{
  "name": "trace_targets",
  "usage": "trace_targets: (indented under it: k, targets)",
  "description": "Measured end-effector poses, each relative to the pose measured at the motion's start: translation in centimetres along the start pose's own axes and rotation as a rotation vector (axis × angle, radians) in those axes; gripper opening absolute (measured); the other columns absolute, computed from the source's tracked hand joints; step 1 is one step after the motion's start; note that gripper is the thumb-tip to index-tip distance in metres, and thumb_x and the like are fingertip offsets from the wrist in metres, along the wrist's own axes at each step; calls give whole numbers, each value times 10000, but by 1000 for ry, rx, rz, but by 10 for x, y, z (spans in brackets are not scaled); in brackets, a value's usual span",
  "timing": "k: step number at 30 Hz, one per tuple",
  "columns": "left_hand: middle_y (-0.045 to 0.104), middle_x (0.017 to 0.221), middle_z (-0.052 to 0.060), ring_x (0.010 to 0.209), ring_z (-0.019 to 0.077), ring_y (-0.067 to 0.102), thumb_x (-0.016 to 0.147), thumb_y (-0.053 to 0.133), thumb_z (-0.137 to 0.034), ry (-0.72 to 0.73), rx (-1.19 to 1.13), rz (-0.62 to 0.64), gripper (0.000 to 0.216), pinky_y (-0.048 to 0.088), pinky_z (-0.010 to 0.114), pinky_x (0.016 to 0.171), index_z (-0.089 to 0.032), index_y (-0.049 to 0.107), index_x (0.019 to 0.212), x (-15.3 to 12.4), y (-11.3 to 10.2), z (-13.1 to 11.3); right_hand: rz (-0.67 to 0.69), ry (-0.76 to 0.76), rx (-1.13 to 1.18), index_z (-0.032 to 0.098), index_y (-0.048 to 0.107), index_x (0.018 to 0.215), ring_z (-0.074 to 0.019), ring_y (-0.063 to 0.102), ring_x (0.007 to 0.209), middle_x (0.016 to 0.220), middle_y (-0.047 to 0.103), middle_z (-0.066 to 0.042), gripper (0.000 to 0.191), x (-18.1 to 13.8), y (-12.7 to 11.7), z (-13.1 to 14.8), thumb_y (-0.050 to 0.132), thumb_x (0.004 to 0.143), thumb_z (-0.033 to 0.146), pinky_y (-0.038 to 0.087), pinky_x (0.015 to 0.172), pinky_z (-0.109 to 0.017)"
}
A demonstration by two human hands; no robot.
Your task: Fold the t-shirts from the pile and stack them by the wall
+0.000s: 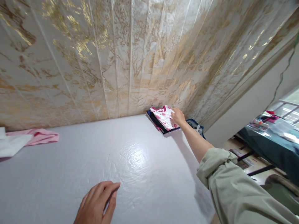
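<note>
- Right hand: arm extended, fingers touching the right side of a folded white garment with pink print; whether they grip the cloth cannot be told.
- Folded garment: pink neckline facing the curtain, lying atop a stack of dark folded clothes at the far right of the white tabletop, just beside the gold-patterned curtain.
- Left hand: near the front edge of view, above or on the tabletop, fingers loosely curved, thumb slightly apart, nothing visible held.
- Far left: pink cloth partly beneath white cloth.
</note>
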State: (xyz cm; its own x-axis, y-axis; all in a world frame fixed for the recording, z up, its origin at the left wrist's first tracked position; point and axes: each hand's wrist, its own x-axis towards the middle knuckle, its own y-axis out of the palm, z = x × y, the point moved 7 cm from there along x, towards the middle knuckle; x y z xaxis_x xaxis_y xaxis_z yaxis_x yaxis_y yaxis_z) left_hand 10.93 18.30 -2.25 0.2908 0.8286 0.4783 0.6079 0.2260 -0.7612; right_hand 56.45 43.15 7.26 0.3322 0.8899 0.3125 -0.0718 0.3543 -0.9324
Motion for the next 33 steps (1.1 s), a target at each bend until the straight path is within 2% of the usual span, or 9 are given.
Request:
trace_targets:
  k: [2, 4, 7, 11, 18, 21, 24, 29, 33]
  targets:
    - [700, 995, -20, 918, 179, 664, 873, 534, -365, 0, -1, 6, 225, 548, 301, 782, -336, 664, 1054, 0, 0, -1, 60, -73, -16, 237, 461, 1398, -246, 413, 1319, 1434, 481, -94, 460, -5, 14, 23, 367, 962, 349, 311, 1079, -362]
    - [699, 1002, -16, 923, 180, 664, 874, 537, -366, 0, 3, 10, 226, 548, 303, 789, -332, 663, 1058, 0, 0, -1, 131, -97, -41, 217, 468, 1393, -271, 411, 1320, 1439, 476, -114, 471, -13, 32, 36, 360, 962, 371, 307, 1083, -423]
    - [698, 1005, -12, 924, 183, 665, 875, 536, -368, -2, 13, 16, 226, 549, 304, 788, -329, 665, 1056, 0, 1, -1, 205, -99, -74, 218, 400, 1444, -294, 333, 1377, 1516, 375, -126, 515, -21, 50, 42, 298, 976, 409, 255, 1095, -539]
    - [698, 996, -15, 914, 180, 668, 870, 541, -363, 7, 16, 15, 221, 549, 298, 779, -331, 669, 1048, 0, 1, 0, 266, -104, -93, 271, 357, 1467, -306, 297, 1395, 1547, 324, -110, 560, -20, 51, 42, 313, 961, 507, 246, 1077, -604]
    - [694, 988, -23, 912, 173, 667, 878, 539, -351, 19, 38, 4, 217, 553, 301, 772, -333, 662, 1056, 0, -2, -3, 189, -191, -93, 217, 317, 1478, -285, 275, 1403, 1540, 323, -137, 604, -28, 54, 78, 307, 965, 535, 178, 1119, -555]
    - [696, 981, -21, 902, 175, 669, 874, 544, -357, 23, 32, 2, 209, 554, 299, 766, -329, 670, 1038, 1, -3, -4, 196, -155, -102, 203, 428, 1396, -317, 383, 1326, 1460, 424, -152, 571, -25, 53, 88, 409, 927, 528, 272, 1073, -535]
    - [696, 980, -22, 901, 171, 671, 871, 550, -345, 34, 32, -8, 210, 555, 293, 763, -333, 666, 1046, 1, -3, -5, 149, -155, -93, 186, 527, 1274, -316, 463, 1237, 1342, 510, -164, 468, -18, 44, 99, 480, 901, 464, 369, 1009, -450]
    - [697, 960, -21, 889, 166, 674, 875, 552, -328, 44, 45, -9, 194, 556, 287, 760, -329, 663, 1033, 1, -4, -8, 65, -112, -70, 196, 516, 1223, -286, 526, 1161, 1286, 513, -152, 346, -12, 43, 114, 495, 891, 291, 446, 907, -380]
    - [696, 939, -20, 871, 158, 676, 877, 556, -316, 57, 48, -9, 177, 557, 273, 751, -315, 661, 1019, 2, -5, -8, 27, -13, -58, 172, 473, 1230, -289, 579, 1098, 1266, 507, -171, 339, -9, 51, 113, 474, 910, 282, 481, 842, -398]
